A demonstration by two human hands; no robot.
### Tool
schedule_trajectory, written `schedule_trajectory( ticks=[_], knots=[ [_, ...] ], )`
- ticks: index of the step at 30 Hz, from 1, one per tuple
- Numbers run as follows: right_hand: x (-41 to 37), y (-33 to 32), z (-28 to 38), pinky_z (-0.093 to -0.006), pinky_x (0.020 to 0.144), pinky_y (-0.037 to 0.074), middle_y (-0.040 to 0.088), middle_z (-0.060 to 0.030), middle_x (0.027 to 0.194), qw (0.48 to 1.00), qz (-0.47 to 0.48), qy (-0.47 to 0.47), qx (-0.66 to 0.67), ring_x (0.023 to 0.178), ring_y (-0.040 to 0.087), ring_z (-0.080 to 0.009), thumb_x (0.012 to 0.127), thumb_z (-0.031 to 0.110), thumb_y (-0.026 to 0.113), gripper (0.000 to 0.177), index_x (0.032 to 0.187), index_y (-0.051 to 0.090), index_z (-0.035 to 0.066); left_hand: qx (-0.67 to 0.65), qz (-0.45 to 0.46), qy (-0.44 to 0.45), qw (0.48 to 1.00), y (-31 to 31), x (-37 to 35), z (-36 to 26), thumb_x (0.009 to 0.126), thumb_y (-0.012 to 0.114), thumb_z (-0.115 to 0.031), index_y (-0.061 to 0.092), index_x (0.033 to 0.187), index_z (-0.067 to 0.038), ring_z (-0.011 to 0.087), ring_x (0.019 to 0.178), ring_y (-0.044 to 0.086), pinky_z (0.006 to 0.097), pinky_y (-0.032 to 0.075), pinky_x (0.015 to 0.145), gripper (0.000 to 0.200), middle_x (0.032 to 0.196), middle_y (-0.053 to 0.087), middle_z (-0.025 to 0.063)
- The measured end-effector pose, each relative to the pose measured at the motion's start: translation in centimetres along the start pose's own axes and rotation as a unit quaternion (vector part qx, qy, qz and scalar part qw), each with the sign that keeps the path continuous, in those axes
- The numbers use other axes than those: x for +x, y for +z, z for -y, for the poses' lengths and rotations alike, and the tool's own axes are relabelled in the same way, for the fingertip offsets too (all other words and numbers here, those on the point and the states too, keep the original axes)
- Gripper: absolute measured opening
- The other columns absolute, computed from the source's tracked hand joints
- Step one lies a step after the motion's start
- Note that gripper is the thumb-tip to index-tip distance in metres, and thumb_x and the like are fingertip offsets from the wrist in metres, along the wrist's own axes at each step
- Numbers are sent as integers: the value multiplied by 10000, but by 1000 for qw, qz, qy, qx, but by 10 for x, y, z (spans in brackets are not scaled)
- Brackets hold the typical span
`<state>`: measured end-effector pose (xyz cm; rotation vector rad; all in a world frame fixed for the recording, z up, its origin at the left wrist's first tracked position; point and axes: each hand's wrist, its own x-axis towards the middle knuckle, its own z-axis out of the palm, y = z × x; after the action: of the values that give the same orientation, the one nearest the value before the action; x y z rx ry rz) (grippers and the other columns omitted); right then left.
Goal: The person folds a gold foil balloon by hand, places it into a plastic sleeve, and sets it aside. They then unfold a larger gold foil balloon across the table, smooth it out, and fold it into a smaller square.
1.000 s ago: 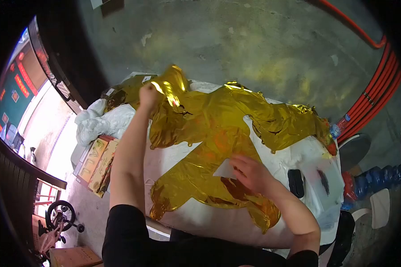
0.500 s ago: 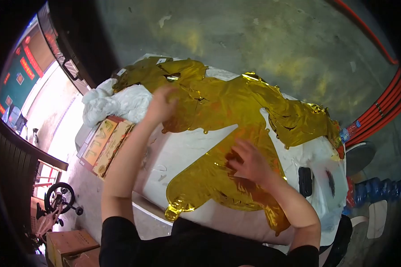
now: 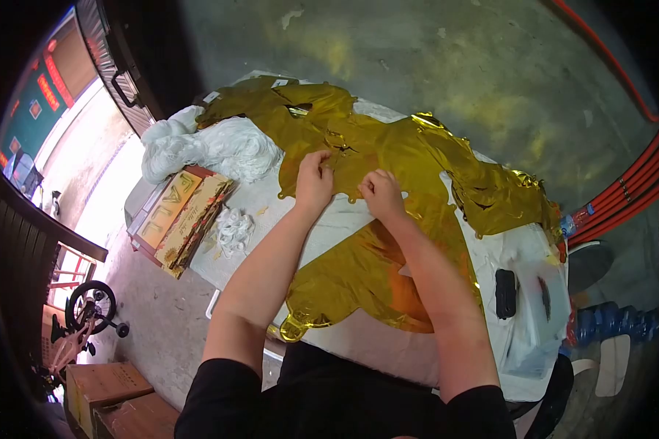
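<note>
1. The gold foil balloon [image 3: 377, 263] is a large, deflated piece of shiny metallic-yellow film, crinkled, with orange tints near its middle.
2. It lies spread almost flat across the white desk [image 3: 260, 201], its lobes reaching from the far left corner to the right side.
3. Whether it is one piece or several overlapping ones cannot be told.
4. The near lobe ends in a small rounded tab [image 3: 294, 327] at the desk's near edge.
5. The scalloped edge in the notch between two lobes is pinched by the fingers of the left hand [image 3: 313, 183] and right hand [image 3: 381, 194], close together.
6. The right lobe [image 3: 490, 194] is rumpled and folded over itself.
</note>
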<state>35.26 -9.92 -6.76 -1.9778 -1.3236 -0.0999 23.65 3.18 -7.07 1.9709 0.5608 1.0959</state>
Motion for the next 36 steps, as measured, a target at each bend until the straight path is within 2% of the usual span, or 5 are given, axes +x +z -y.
schedule_trajectory(
  ticks=[18,25,30,33,36],
  knots=[
    [15,3,-4,-405,777,398,575,-95,876,994,0,26,-104,865,529,-319,839,208,580,132,812,553,81,-18,5,-27,999,1,2,-3,829,523,-1,578,1070,-9,214,919,589,294,466,784,247,1055,569,113],
    [38,-20,-30,-284,667,434,588,-58,759,930,-16,198,308,722,520,-127,886,239,566,268,847,582,-26,32,131,137,981,2,-4,-28,780,593,-91,620,1023,-46,337,926,560,401,448,822,248,946,625,143],
    [25,-29,-9,-321,695,454,599,-102,849,982,79,57,161,753,565,-194,852,212,599,220,879,587,-7,139,123,242,952,5,-8,-24,802,607,-206,633,1039,-77,315,971,557,436,360,970,272,989,627,135],
    [27,-30,-4,-404,716,475,612,-150,924,994,34,-96,-24,810,598,-306,805,180,606,193,889,601,6,271,325,46,905,-4,-5,-45,817,588,-268,637,1051,-96,290,1036,535,430,334,997,295,1023,621,118],
    [42,-42,-8,-461,737,483,627,-170,928,981,122,17,-151,860,600,-357,763,175,597,194,912,636,57,261,249,142,922,1,-8,-29,825,607,-305,626,1101,-122,303,1082,497,419,352,978,332,1109,576,117]
  ],
)
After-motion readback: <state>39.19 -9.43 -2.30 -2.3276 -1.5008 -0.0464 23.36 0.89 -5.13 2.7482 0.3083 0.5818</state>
